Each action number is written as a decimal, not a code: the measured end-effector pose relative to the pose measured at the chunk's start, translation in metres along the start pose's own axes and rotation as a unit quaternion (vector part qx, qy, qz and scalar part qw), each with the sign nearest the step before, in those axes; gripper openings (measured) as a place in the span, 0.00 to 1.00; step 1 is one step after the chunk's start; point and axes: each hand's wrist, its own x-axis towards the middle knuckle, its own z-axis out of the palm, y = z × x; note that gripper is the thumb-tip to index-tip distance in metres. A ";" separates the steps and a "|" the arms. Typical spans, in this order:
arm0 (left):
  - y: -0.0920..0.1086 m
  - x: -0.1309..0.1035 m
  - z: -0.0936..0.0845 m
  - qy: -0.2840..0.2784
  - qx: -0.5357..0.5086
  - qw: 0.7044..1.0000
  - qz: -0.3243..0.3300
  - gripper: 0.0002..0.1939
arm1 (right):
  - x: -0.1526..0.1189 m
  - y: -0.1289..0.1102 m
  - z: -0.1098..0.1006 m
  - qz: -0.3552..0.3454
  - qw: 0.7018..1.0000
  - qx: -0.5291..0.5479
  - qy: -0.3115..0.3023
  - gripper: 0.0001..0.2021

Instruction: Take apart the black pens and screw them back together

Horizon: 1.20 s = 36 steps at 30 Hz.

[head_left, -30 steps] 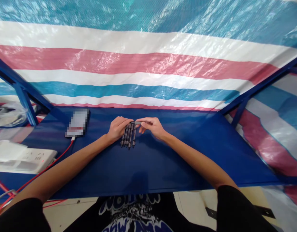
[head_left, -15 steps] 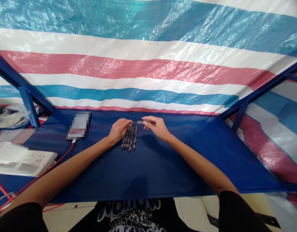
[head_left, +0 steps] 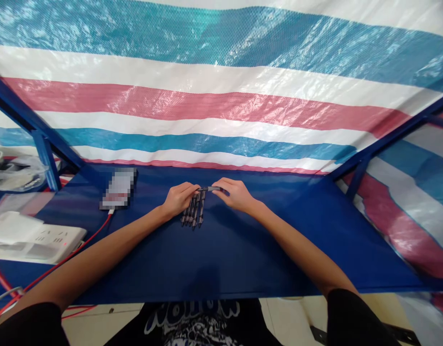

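The fingers of my left hand are pinched together on the dark end of a slim pen, with no gap that I can see. At its grey end the fingers of my right hand are drawn in around it, thumb underneath. The pen lies crosswise between them; I cannot tell whether it is one piece or two parts meeting.

A second ago my right fingertips were nearly against my left ones; now a short stretch of pen shows between them, and both hands sit a little nearer to me than half a second ago. So the pen has stayed in a two-handed grip, neither end let go.

Just below my left fingers, a row of pens lies side by side on the blue table, pointing towards me, its far ends partly hidden; it seems undisturbed. Well to the left are a blurred-out phone, its red cable and a white power strip. Beyond everything hangs a striped sheet.
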 end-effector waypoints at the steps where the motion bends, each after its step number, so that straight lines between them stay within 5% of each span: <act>1: 0.000 0.000 0.000 0.000 0.004 1.000 0.004 0.11 | 0.000 -0.001 0.000 0.002 1.000 0.004 -0.001 0.11; 23: 0.025 0.020 -0.013 0.068 0.023 0.996 0.048 0.13 | 0.004 -0.017 -0.006 0.003 0.993 0.104 0.046 0.08; 36: 0.037 0.030 -0.024 0.057 0.051 0.995 0.066 0.14 | 0.003 -0.025 -0.007 0.019 0.987 0.144 0.068 0.08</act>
